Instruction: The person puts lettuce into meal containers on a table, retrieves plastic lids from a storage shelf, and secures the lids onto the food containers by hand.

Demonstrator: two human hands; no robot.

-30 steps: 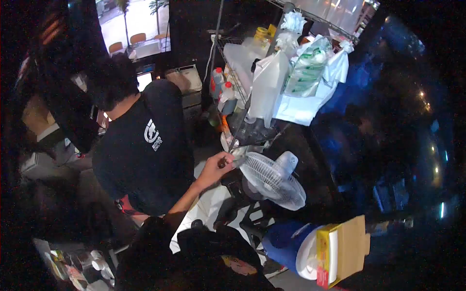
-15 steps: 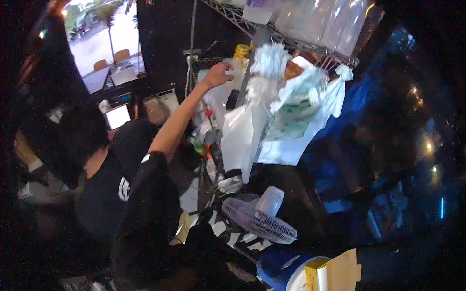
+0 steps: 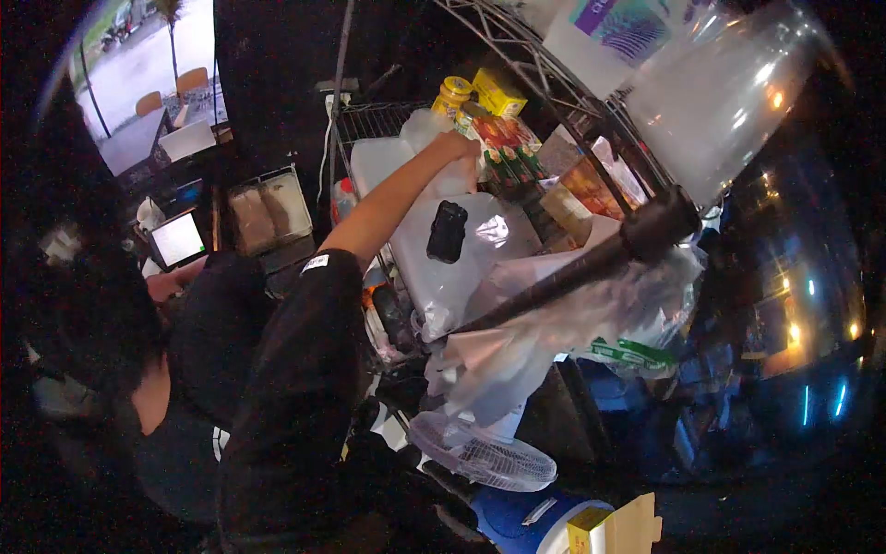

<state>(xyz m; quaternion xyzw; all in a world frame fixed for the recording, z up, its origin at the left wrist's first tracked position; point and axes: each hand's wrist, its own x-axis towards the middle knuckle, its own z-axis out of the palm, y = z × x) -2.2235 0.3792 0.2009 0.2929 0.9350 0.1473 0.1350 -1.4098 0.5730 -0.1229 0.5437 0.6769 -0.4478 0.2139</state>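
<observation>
My left hand (image 3: 459, 152) reaches onto a wire rack, arm stretched out in a black sleeve. Its fingers bend downward and look closed, with the fingertips at a translucent plastic bag (image 3: 392, 164); what they hold, if anything, is hidden. Just beyond the hand lie a patterned red and green box (image 3: 508, 148), a yellow-lidded jar (image 3: 452, 93) and a yellow box (image 3: 499, 91). Below the wrist, a small black device (image 3: 448, 232) rests on a clear plastic-wrapped bundle (image 3: 494, 231). My right hand is out of view.
Another person in black (image 3: 152, 480) is close on the left, near a bright screen (image 3: 177, 239). A dark pole (image 3: 591, 268) crosses in front of hanging plastic bags (image 3: 517, 355). Below are a fan (image 3: 484, 457) and a blue container (image 3: 517, 517). Clear stacked cups (image 3: 715, 97) sit overhead.
My left hand has moved farther onto the rack, from spread fingers to fingers bent down at the plastic bag. The view has shifted closer, showing more boxes and the dark pole.
</observation>
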